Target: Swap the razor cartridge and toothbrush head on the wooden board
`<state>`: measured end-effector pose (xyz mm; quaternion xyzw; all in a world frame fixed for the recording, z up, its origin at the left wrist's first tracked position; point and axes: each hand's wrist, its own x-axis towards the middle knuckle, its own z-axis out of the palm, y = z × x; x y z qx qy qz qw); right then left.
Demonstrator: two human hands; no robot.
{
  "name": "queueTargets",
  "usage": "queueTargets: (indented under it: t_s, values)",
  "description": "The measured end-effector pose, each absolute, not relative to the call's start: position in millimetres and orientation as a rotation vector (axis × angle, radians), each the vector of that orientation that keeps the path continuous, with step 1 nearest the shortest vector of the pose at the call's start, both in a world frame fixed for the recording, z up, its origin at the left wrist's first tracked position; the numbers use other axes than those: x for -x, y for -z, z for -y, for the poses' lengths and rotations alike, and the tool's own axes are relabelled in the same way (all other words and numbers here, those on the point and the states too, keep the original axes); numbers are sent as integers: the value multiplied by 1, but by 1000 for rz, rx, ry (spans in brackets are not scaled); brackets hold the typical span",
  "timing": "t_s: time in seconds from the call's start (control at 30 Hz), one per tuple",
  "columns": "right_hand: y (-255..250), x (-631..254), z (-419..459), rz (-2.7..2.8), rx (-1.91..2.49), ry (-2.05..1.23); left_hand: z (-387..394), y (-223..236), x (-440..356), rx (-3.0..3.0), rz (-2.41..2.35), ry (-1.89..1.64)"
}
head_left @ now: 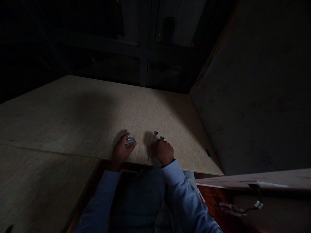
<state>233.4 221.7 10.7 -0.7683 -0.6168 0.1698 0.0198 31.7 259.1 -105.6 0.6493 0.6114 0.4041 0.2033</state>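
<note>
My left hand is at the front of the pale tabletop. Its thumb and fingers pinch a small clear, shiny case with a bluish band. My right hand is closed, knuckles up, just above the table to the right. A small metallic piece shows at its far side, but the fingers hide what they grip. Beside that hand is a thin, light strip with a dark square end. Whether the strip is held or lies on the table, I cannot tell.
A small dark object lies near the table's right side, by an upright panel. A dark window frame stands behind the table. Below right, a black cable with a white tag hangs over the reddish floor.
</note>
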Motion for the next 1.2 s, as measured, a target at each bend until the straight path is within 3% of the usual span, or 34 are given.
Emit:
queueTargets:
  t_s: [0.23, 0.5, 0.83, 1.2]
  values:
    - [-6, -229, -233, 1976, 2477, -530, -256, 104, -32, -1840, -1730, -1159]
    - [-12, -227, -232, 1922, 2440, -775, -255, 103, -31, -1825, -1746, -1151]
    - [-8, -236, -217, 1900, 2328, -725, -256, 101, -30, -1824, -1783, -1128]
    - [-3, -321, -178, 1678, 2314, -605, -254, 93, -31, -1796, -1863, -1053]
